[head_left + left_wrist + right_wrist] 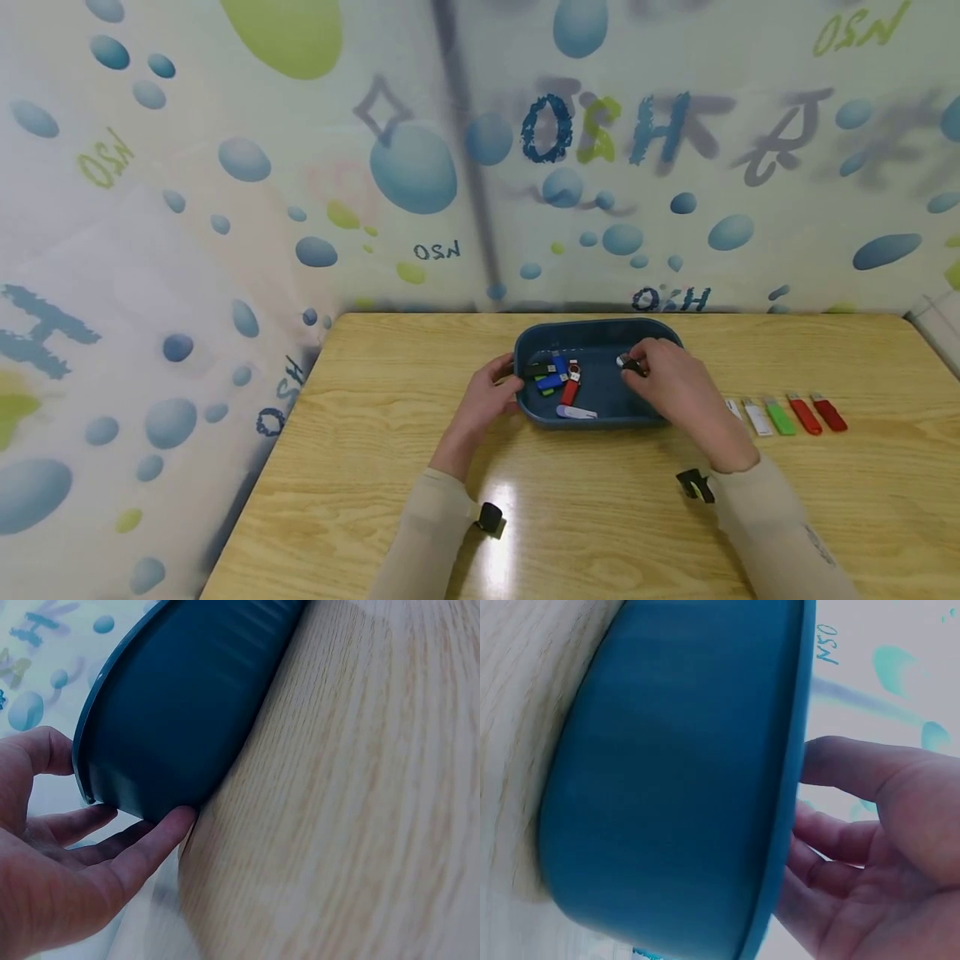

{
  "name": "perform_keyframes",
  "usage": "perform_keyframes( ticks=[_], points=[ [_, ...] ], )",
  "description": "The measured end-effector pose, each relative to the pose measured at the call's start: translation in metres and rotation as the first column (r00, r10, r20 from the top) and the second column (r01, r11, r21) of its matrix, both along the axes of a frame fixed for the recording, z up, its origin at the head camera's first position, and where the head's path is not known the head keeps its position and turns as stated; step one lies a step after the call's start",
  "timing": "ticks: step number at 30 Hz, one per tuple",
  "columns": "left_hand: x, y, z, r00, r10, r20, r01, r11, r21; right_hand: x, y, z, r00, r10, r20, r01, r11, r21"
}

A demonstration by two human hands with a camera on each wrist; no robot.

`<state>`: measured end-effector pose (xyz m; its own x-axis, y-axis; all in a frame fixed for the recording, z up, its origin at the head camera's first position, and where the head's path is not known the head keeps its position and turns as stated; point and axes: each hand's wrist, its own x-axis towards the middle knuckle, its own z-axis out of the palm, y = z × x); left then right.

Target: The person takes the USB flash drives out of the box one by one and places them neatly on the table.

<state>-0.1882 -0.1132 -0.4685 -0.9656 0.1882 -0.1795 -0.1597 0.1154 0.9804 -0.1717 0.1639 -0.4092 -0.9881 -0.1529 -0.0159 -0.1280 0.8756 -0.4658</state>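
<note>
A dark blue plastic bin (pixel 600 423) stands on the table, with several USB flash drives inside its left half: black, blue, green, red (pixel 571 390) and white (pixel 577 412). My left hand (pixel 486 397) holds the bin's left end. In the left wrist view its thumb is at the rim and its fingers (pixel 154 847) lie against the outer wall. Over the bin's right side, my right hand (pixel 670 377) pinches a dark USB flash drive (pixel 634 365) with a silvery end. The bin's wall (pixel 667 780) hides that drive and the fingertips in the right wrist view.
Right of the bin, more flash drives lie in a row on the wooden table (pixel 360 433): white (pixel 757 418), green (pixel 781 417), red (pixel 805 415) and dark red (pixel 830 413). My right forearm partly covers the row's left end. A patterned curtain (pixel 420 275) hangs behind the table.
</note>
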Motion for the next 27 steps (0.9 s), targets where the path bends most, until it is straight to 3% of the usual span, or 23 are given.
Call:
perform_keyframes(
  ticks=[13,27],
  points=[
    [0.001,0.001,0.002,1.000,0.002,-0.001,-0.002,1.000,0.004,0.012,0.024,0.006,1.000,-0.024,0.007,0.025,0.998,-0.064],
    [0.002,0.001,0.004,1.000,-0.009,-0.001,0.009,1.000,0.008,0.014,0.046,0.011,0.996,-0.042,-0.082,0.035,0.997,-0.073]
  ],
)
